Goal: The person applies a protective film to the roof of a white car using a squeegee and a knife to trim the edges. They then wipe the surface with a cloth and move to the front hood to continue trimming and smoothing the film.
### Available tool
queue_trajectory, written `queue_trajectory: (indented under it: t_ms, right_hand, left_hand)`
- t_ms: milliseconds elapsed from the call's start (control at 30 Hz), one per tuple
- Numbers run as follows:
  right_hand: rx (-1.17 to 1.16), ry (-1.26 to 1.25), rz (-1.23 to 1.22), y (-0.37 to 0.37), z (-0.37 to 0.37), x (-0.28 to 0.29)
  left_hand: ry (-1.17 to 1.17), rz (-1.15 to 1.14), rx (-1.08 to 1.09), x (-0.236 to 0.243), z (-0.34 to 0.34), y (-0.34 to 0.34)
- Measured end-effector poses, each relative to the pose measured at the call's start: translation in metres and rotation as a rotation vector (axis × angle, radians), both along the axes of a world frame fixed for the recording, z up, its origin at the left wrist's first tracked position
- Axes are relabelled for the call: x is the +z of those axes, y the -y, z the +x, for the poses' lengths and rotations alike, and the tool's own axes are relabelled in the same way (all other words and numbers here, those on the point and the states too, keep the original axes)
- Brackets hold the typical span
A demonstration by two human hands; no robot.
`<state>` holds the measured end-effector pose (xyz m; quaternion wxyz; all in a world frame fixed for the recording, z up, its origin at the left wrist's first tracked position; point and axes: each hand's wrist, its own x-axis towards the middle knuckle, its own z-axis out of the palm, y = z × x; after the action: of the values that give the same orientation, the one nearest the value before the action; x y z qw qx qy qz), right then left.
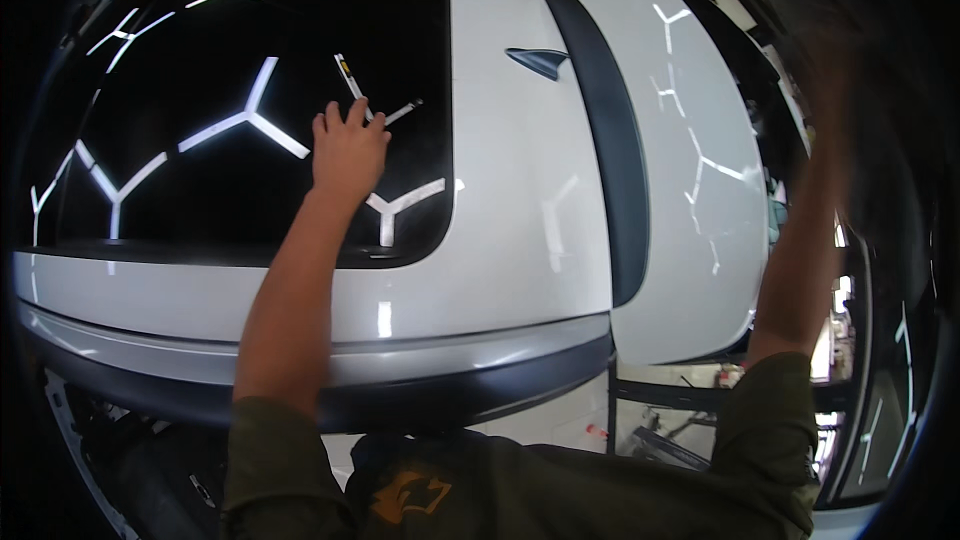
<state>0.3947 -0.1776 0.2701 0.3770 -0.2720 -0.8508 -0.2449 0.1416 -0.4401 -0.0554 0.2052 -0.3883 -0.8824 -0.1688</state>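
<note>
while the left hand (347, 150) rests fingers-spread on the glass roof (200, 60), the right hand (830, 70) blurs, fingers unreadable.

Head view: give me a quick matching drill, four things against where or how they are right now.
Things:
1. left hand
2. right hand
3. fin antenna
4. white roof panel

States:
A. raised at the picture's right side, blurred
B. small dark piece standing on the white panel near the top
C. flat on the dark glass, fingers spread
D. beside the glass, showing bright light reflections

Pairs: 1-C, 2-A, 3-B, 4-D
</note>
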Motion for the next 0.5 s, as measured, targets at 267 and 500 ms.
queue_trajectory:
  t_ms: [267, 500]
  right_hand:
    - [-0.184, 1.684, -1.553, 0.075, 0.292, -0.174]
    - [-0.819, -0.06, -0.593, 0.08, 0.54, 0.036]
  left_hand:
    - [0.021, 0.03, 0.025, -0.004, 0.006, -0.001]
    - [0.014, 0.015, 0.021, 0.012, 0.009, -0.007]
